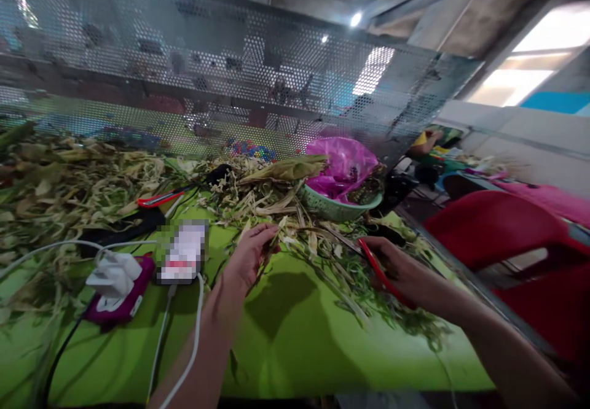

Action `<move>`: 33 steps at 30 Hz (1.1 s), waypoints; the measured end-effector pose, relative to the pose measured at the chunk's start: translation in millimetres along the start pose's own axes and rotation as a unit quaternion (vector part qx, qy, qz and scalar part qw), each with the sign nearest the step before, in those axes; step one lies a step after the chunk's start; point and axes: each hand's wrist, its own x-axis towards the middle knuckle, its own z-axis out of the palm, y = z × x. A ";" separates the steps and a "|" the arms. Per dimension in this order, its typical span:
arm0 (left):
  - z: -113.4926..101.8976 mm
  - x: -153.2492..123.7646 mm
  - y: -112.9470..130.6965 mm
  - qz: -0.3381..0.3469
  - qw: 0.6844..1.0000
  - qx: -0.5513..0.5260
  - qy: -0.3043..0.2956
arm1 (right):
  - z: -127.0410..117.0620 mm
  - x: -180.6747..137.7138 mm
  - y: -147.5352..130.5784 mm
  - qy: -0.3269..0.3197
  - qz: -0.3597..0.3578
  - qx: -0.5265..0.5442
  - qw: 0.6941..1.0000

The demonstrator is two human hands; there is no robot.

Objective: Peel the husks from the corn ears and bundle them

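My left hand (252,250) is closed, pinching a pale dried plant strip (281,228) between thumb and fingers. Red-handled scissors (378,269) are in my right hand (399,268), their blades pointing left toward the strip. Whether the blades touch it cannot be made out. Below and around the scissors lies a loose pile of green and yellowish plant trimmings (354,286). Just beyond my hands stands a light green basket (338,210) with a pink plastic bag (338,166) in it.
Dried husk-like leaves (83,182) heap across the left of the green table (286,360). A phone (182,255) lies by a purple power strip (122,298) with white plugs and cables. A red cutter (161,199) lies behind. Perforated metal panel (207,77) ahead; red chairs (498,228) right.
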 end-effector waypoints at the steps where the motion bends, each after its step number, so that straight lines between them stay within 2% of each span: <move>1: 0.3 -0.2 0.4 -0.011 1.000 -0.001 0.000 | 2.7 3.6 -3.1 -0.004 -0.005 -0.003 1.000; 7: 0.3 2.3 -1.1 -0.007 1.000 -0.001 -0.008 | 17.2 15.2 -11.1 0.003 -0.029 -0.012 1.000; 11: 2.7 0.2 -1.5 -0.008 1.000 -0.008 -0.013 | 31.5 25.0 -11.6 0.090 -0.015 -0.053 0.994; 14: 4.9 -2.7 -0.2 -0.015 1.000 -0.023 -0.006 | 43.0 30.9 -14.0 0.161 -0.038 -0.115 0.979; 18: 4.2 -2.5 -0.2 -0.018 0.998 -0.057 -0.010 | 53.5 32.4 -18.5 0.215 -0.045 -0.172 0.960; 26: 2.9 0.4 -2.3 -0.023 0.995 -0.095 -0.005 | 58.9 31.0 -25.1 0.225 -0.053 -0.215 0.949; 33: 1.9 2.0 -4.5 -0.028 0.997 -0.065 -0.020 | 64.1 33.2 -22.6 0.238 -0.076 -0.192 0.949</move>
